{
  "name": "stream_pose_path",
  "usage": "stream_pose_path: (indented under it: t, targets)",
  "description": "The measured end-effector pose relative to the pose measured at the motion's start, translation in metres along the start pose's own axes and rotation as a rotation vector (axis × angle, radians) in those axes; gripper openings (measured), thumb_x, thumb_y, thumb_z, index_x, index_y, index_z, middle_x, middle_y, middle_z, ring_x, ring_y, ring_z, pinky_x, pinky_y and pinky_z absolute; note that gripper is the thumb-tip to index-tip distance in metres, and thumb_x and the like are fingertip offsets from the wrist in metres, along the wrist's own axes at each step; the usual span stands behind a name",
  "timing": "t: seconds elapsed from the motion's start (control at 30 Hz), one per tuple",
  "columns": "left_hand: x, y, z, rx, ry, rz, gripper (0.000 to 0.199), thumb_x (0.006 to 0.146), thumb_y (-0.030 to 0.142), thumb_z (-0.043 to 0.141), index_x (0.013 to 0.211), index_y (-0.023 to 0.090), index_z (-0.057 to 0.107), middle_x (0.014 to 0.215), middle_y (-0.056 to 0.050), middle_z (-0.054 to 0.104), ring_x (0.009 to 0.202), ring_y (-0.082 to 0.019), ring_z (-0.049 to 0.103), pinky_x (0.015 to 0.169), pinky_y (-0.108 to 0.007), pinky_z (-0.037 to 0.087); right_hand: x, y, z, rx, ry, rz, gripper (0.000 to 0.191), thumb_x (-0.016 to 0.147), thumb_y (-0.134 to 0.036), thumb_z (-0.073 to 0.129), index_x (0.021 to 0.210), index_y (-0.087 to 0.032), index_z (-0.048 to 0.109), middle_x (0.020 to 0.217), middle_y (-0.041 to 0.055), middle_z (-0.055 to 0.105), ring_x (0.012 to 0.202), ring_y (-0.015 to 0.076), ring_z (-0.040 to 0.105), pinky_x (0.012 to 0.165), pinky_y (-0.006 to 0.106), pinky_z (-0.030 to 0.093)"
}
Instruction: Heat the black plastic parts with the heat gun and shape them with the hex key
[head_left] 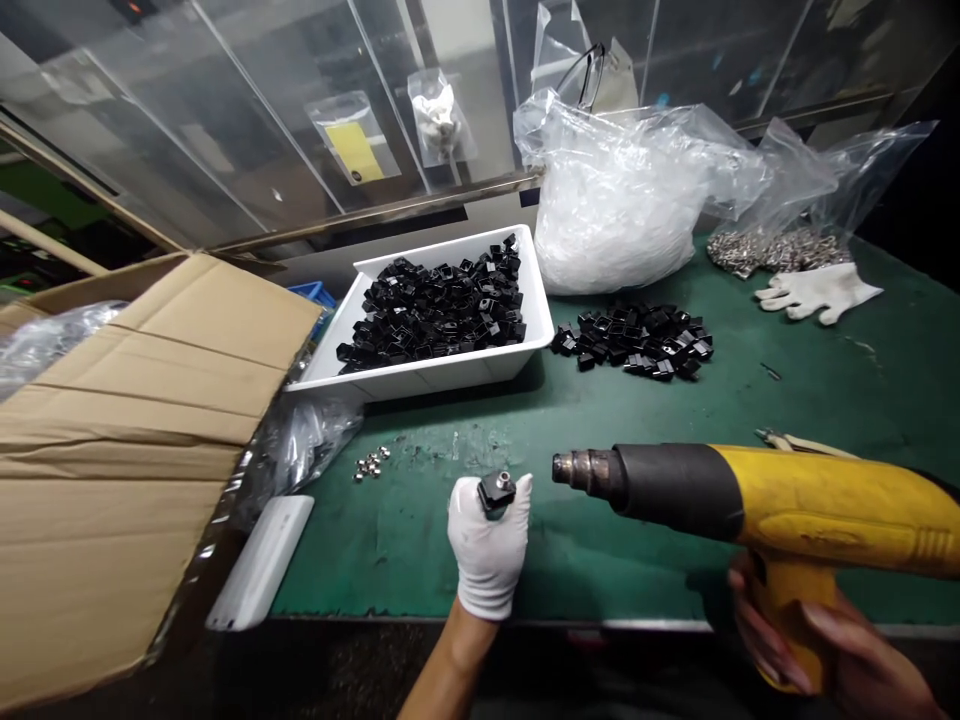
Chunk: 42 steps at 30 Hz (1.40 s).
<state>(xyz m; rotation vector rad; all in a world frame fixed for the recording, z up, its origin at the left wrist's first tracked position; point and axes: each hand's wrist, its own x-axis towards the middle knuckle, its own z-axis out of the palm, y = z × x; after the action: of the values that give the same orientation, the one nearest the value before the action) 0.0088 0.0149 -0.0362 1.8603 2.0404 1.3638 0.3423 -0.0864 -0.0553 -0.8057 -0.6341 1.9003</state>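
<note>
The left hand [489, 548], covered by a white cotton glove, was closed around a black square plastic piece [497, 492], which was held up at the top of the fist with a metal insert facing upward. The right hand [821, 645] was bare and was clamped on the grip of a yellow heat gun [795, 510]. The hands were held apart, and the gun's metal nozzle [579, 468] was aimed toward the black piece from just beside it, without touching it. Both hands were held over the front edge of a green-topped workbench [450, 565]. A few small metal fittings [371, 463] were scattered near the left hand. Farther back, a loose pile of black pieces [634, 340] was laid on the bench, and more were heaped in a white plastic tray [420, 376]. A heap of metal parts [776, 250] and a second white glove [817, 292] were placed toward the right, behind which a large clear plastic bag [615, 200] was propped. An open cardboard box [127, 440] was positioned at the left, beside the bench.
</note>
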Motion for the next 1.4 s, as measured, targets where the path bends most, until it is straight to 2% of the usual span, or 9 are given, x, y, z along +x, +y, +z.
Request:
stream_pose_path:
  t: [0.13, 0.3, 0.47, 0.63, 0.87, 1.07, 1.23, 1.4]
  targets:
    - [0.009, -0.002, 0.003, 0.082, -0.04, 0.091, 0.029, 0.086, 0.035, 0.07, 0.071, 0.023, 0.048, 0.069, 0.001, 0.047, 0.064, -0.016, 0.047, 0.067, -0.031, 0.041, -0.001, -0.001, 0.0, -0.007, -0.028, 0.017, 0.042, 0.093, -0.053, 0.054, 0.118, -0.022, 0.068, 0.069, 0.0063, 0.063, 0.048, 0.0154, 0.049, 0.051, 0.033, 0.041]
    - [0.011, -0.003, 0.008, 0.026, 0.01, 0.068, 0.03, 0.086, 0.036, 0.067, 0.068, 0.023, 0.047, 0.067, 0.001, 0.045, 0.063, -0.016, 0.044, 0.064, -0.031, 0.039, -0.003, -0.004, 0.007, -0.015, 0.022, 0.02, 0.043, 0.092, -0.052, 0.055, 0.116, -0.019, 0.069, 0.067, 0.0072, 0.063, 0.048, 0.0163, 0.048, 0.052, 0.033, 0.04]
    - [0.009, -0.003, 0.01, 0.02, -0.005, 0.053, 0.031, 0.085, 0.038, 0.07, 0.068, 0.024, 0.049, 0.067, 0.0, 0.046, 0.063, -0.017, 0.045, 0.065, -0.032, 0.039, -0.006, -0.008, 0.006, -0.052, 0.061, 0.025, 0.043, 0.091, -0.053, 0.056, 0.114, -0.019, 0.069, 0.063, 0.0079, 0.063, 0.05, 0.0187, 0.05, 0.053, 0.035, 0.041]
    - [0.01, 0.0, 0.01, 0.104, 0.052, 0.154, 0.033, 0.084, 0.036, 0.074, 0.069, 0.023, 0.047, 0.066, 0.002, 0.044, 0.061, -0.016, 0.043, 0.064, -0.032, 0.036, -0.008, -0.01, 0.002, -0.056, 0.027, 0.062, 0.044, 0.09, -0.052, 0.059, 0.117, -0.019, 0.07, 0.07, 0.0087, 0.065, 0.049, 0.0178, 0.051, 0.052, 0.035, 0.039]
    - [0.011, 0.003, 0.011, 0.201, 0.157, 0.336, 0.033, 0.082, 0.031, 0.077, 0.074, 0.023, 0.046, 0.066, 0.002, 0.046, 0.062, -0.016, 0.045, 0.065, -0.033, 0.036, -0.01, -0.011, 0.007, -0.052, 0.1, 0.064, 0.046, 0.089, -0.054, 0.06, 0.114, -0.017, 0.069, 0.065, 0.0064, 0.062, 0.047, 0.0158, 0.049, 0.05, 0.033, 0.034]
    - [0.012, 0.004, 0.011, 0.194, 0.142, 0.303, 0.031, 0.084, 0.032, 0.075, 0.07, 0.023, 0.049, 0.064, 0.002, 0.046, 0.06, -0.016, 0.044, 0.064, -0.033, 0.037, -0.009, -0.012, 0.004, -0.067, 0.095, 0.079, 0.046, 0.088, -0.054, 0.06, 0.115, -0.018, 0.068, 0.067, 0.0063, 0.061, 0.047, 0.0161, 0.049, 0.05, 0.034, 0.033]
    - [0.011, 0.003, 0.011, 0.198, 0.121, 0.287, 0.027, 0.085, 0.032, 0.074, 0.07, 0.022, 0.054, 0.064, 0.001, 0.048, 0.061, -0.017, 0.044, 0.065, -0.034, 0.037, -0.008, -0.011, -0.004, -0.081, 0.022, 0.085, 0.044, 0.089, -0.052, 0.058, 0.118, -0.02, 0.066, 0.07, 0.0072, 0.062, 0.048, 0.0171, 0.05, 0.051, 0.034, 0.035]
    - [0.011, 0.004, 0.01, 0.201, 0.132, 0.279, 0.033, 0.084, 0.033, 0.075, 0.068, 0.023, 0.048, 0.064, 0.001, 0.047, 0.062, -0.017, 0.044, 0.066, -0.034, 0.038, -0.009, -0.011, -0.003, -0.059, 0.018, 0.074, 0.042, 0.091, -0.05, 0.057, 0.12, -0.021, 0.065, 0.07, 0.0069, 0.063, 0.049, 0.017, 0.05, 0.051, 0.034, 0.034]
